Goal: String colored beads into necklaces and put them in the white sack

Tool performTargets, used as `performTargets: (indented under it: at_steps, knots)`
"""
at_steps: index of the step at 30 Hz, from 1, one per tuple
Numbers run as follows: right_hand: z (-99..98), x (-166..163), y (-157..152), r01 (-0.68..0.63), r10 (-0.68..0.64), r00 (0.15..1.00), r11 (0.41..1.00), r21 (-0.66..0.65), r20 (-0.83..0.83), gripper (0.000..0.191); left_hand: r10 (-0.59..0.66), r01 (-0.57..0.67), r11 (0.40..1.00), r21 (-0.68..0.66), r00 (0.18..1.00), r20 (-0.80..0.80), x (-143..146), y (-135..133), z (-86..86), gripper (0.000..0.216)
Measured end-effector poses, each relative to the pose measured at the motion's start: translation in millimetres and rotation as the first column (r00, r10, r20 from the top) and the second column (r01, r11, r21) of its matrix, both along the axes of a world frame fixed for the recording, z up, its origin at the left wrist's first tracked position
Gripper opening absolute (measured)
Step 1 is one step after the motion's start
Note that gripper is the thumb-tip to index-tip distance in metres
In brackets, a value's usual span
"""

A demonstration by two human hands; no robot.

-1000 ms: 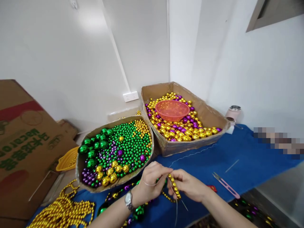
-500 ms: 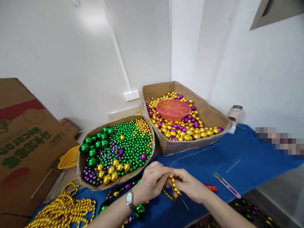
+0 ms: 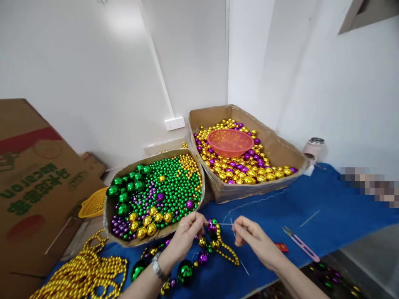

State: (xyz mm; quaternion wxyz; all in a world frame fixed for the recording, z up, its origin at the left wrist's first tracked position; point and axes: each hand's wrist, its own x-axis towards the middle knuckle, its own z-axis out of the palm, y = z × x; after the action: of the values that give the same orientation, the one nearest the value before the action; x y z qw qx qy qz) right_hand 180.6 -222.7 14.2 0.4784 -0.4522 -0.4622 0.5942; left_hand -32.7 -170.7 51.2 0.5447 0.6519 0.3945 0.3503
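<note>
A thin white thread [image 3: 225, 224] runs taut between my two hands. My left hand [image 3: 188, 232], with a watch at the wrist, pinches one end of the stretch. My right hand [image 3: 249, 234] is closed on the other end, fingers pressed together. Just below and between them, a strand of small gold beads [image 3: 227, 252] hangs or lies in a loop; I cannot tell which. A string of mixed beads with a large green ball [image 3: 186, 272] and a purple ball [image 3: 203, 257] lies on the blue cloth [image 3: 264, 216], partly behind my left forearm.
Behind my hands stand a cardboard box of green, purple and gold beads [image 3: 204, 182] and a larger box [image 3: 249, 195] with a pink basket [image 3: 230, 143]. Gold bead strands [image 3: 84, 270] heap at left. Pink-handled snips [image 3: 301, 245] and a red packet [image 3: 282, 247] lie right.
My hands have moved apart, pulling the thread straight between them. The gold bead strand that was in my fingers is now below them, released from the right hand.
</note>
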Motion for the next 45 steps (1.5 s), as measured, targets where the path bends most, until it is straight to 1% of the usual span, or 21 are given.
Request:
performTargets:
  at_steps: [1, 3, 6, 8, 11, 13, 15, 17, 20, 23, 26, 29, 31, 32, 33, 35, 37, 38, 40, 43, 45]
  knots:
    - [-1.8, -2.7, -0.7, -0.007, 0.007, 1.0, 1.0, -0.009, -0.019, 0.035, -0.004, 0.017, 0.995, -0.099, 0.992, 0.13, 2.8, -1.2, 2.9, 0.027]
    - [-5.3, -5.8, -2.0, -0.027, 0.025, 0.997, 0.999, -0.031, -0.07, 0.035, 0.017, 0.069, 0.971, -0.228, 0.935, 0.355, 9.4, -2.0, 6.8, 0.027]
    - [-8.2, -1.3, -2.3, -0.003, -0.005, 0.988, 0.998, -0.055, -0.155, 0.033, 0.039, 0.146, 0.939, -0.313, 0.855, 0.517, 17.2, 0.2, 7.2, 0.031]
    - [-5.3, 5.7, -0.2, 0.078, -0.091, 0.968, 0.995, -0.065, -0.235, 0.032, 0.029, 0.137, 0.949, -0.283, 0.857, 0.514, 19.6, 1.9, 6.5, 0.029]
    - [9.5, 12.5, 6.4, 0.205, -0.231, 0.882, 0.973, -0.105, -0.411, 0.031, -0.001, 0.078, 0.985, -0.153, 0.894, 0.449, 22.5, 2.5, 10.4, 0.027]
    - [23.2, 11.6, 11.7, 0.246, -0.266, 0.832, 0.963, -0.106, -0.487, 0.029, -0.021, 0.054, 0.996, -0.066, 0.903, 0.429, 25.3, 1.6, 16.8, 0.028]
    - [34.5, 7.7, 16.0, 0.265, -0.256, 0.831, 0.963, -0.054, -0.494, 0.028, -0.034, 0.049, 0.999, -0.021, 0.896, 0.443, 27.5, 0.5, 23.1, 0.028]
    - [39.2, 3.4, 17.8, 0.273, -0.238, 0.851, 0.962, 0.007, -0.469, 0.027, -0.03, 0.046, 0.999, -0.022, 0.881, 0.472, 26.9, -0.4, 25.6, 0.028]
    - [33.0, -1.1, 15.8, 0.269, -0.227, 0.878, 0.962, 0.042, -0.42, 0.03, 0.003, 0.029, 0.998, -0.057, 0.869, 0.494, 20.4, -1.6, 19.6, 0.029]
    - [23.2, -1.5, 12.5, 0.264, -0.232, 0.899, 0.964, 0.037, -0.371, 0.031, 0.03, 0.007, 0.997, -0.082, 0.895, 0.445, 13.2, -2.7, 11.7, 0.03]
    - [25.5, 2.4, 12.7, 0.27, -0.24, 0.928, 0.961, 0.069, -0.286, 0.029, 0.013, 0.006, 0.999, -0.05, 0.926, 0.378, 11.7, -1.8, 15.4, 0.03]
    - [40.2, 8.2, 15.5, 0.251, -0.236, 0.965, 0.956, 0.153, -0.113, 0.026, -0.009, 0.013, 1.0, -0.006, 0.923, 0.384, 15.3, 1.8, 29.7, 0.029]
    - [52.0, 10.4, 17.4, 0.164, -0.206, 0.967, 0.952, 0.257, 0.147, 0.022, -0.027, 0.024, 1.0, 0.012, 0.92, 0.39, 18.5, 4.7, 40.6, 0.028]
    - [57.5, 10.6, 18.4, 0.083, -0.191, 0.93, 0.942, 0.327, 0.315, 0.025, -0.041, 0.037, 0.999, 0.018, 0.922, 0.386, 20.2, 6.1, 45.9, 0.027]
    - [62.8, 10.1, 19.6, -0.024, -0.191, 0.852, 0.916, 0.401, 0.487, 0.028, -0.059, 0.053, 0.998, 0.025, 0.924, 0.377, 21.6, 7.3, 51.4, 0.026]
    - [73.2, 7.9, 22.6, -0.267, -0.262, 0.611, 0.82, 0.506, 0.747, 0.029, -0.096, 0.086, 0.995, 0.043, 0.93, 0.354, 24.0, 9.0, 63.9, 0.025]
    - [86.8, 5.3, 26.4, -0.438, -0.372, 0.42, 0.716, 0.544, 0.828, 0.028, -0.124, 0.108, 0.992, 0.065, 0.933, 0.337, 24.8, 9.8, 80.3, 0.025]
    - [95.9, 4.3, 28.6, -0.49, -0.427, 0.354, 0.673, 0.554, 0.832, 0.031, -0.135, 0.115, 0.99, 0.079, 0.932, 0.335, 24.4, 9.9, 90.4, 0.025]
    - [120.1, 3.4, 33.4, -0.544, -0.522, 0.291, 0.599, 0.588, 0.801, 0.036, -0.149, 0.117, 0.987, 0.111, 0.924, 0.351, 21.4, 10.0, 114.2, 0.024]
    - [169.6, 1.2, 42.3, -0.588, -0.623, 0.284, 0.488, 0.645, 0.729, 0.039, -0.153, 0.088, 0.98, 0.181, 0.908, 0.39, 12.4, 9.7, 156.6, 0.022]
    - [206.5, -3.8, 47.8, -0.619, -0.663, 0.281, 0.428, 0.659, 0.694, 0.042, -0.12, 0.033, 0.975, 0.221, 0.911, 0.394, 5.3, 8.4, 186.8, 0.021]
